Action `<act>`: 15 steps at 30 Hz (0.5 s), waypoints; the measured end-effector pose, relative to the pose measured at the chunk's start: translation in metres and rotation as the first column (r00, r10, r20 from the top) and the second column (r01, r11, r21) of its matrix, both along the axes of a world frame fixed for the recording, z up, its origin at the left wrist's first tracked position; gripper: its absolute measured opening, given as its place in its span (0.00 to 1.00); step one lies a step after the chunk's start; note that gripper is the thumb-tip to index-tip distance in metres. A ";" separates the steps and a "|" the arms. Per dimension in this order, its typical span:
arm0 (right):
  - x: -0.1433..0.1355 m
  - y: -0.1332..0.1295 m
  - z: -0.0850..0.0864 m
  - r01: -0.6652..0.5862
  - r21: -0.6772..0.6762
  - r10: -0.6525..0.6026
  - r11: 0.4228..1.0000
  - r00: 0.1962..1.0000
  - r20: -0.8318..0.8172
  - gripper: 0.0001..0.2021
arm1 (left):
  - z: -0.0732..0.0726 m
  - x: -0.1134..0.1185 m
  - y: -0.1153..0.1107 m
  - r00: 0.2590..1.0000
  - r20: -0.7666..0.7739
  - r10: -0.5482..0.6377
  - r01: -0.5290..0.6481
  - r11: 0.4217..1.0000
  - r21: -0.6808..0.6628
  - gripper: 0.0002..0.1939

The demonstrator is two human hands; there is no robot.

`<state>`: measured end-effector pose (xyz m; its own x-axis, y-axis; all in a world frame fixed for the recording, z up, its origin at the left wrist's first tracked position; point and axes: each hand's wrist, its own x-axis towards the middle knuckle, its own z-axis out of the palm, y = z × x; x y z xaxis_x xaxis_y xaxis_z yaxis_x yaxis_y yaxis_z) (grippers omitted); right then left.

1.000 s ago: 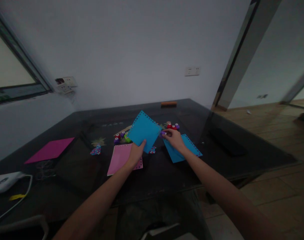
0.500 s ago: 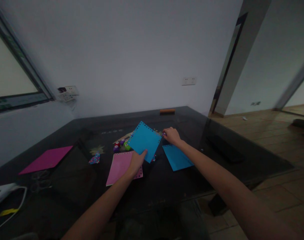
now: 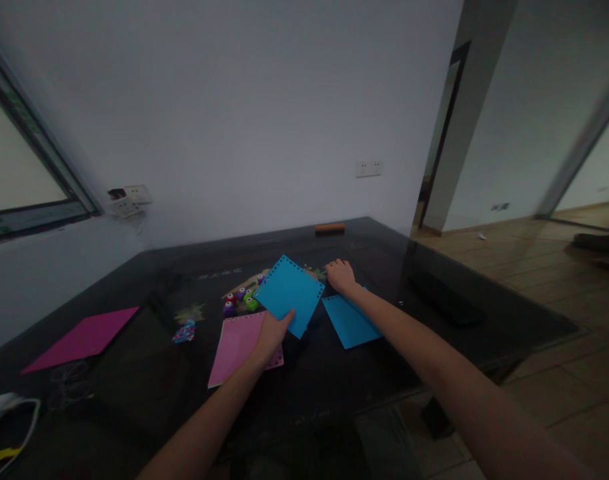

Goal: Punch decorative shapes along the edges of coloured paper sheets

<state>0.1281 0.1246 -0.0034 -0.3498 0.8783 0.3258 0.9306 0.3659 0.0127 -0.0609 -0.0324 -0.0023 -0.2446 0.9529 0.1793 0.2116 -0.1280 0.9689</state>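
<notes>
My left hand (image 3: 275,332) grips the lower corner of a blue sheet (image 3: 290,292) with holes along its edges, thumb on top. To the right of that sheet, my right hand (image 3: 340,275) has its fingers curled down near the tabletop; what they hold, if anything, is hidden. A second blue sheet (image 3: 351,322) lies partly under my right forearm. Beneath my left hand and forearm is a pink sheet (image 3: 237,343) with a punched edge. Several small red, purple and green pieces with eye shapes (image 3: 251,304) sit left of the held sheet.
On the dark table (image 3: 374,390) are a magenta sheet (image 3: 84,337), a small patterned piece (image 3: 185,331), a black object (image 3: 447,300) at right and an orange-brown object (image 3: 329,229) at the back. A white cable (image 3: 31,427) lies at the left.
The view has shifted slightly. The small purple piece seen at my right fingertips before no longer shows, and those fingers now point lower. My left hand still holds the blue sheet.
</notes>
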 end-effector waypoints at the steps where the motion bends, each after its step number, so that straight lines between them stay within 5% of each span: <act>1: 0.002 0.001 0.000 0.002 0.003 -0.002 1.000 1.000 -0.014 0.15 | 0.000 0.000 0.000 1.000 -0.010 -0.010 0.010 1.000 0.004 0.20; 10: 0.039 -0.001 0.018 0.048 0.034 -0.035 0.998 0.952 -0.303 0.12 | -0.001 -0.001 -0.002 0.996 -0.027 -0.085 0.086 0.996 0.000 0.15; 15: 0.067 -0.025 0.026 -0.182 -0.045 0.089 0.982 0.664 -0.742 0.08 | 0.001 0.000 -0.005 0.982 0.006 -0.187 0.187 0.980 -0.068 0.17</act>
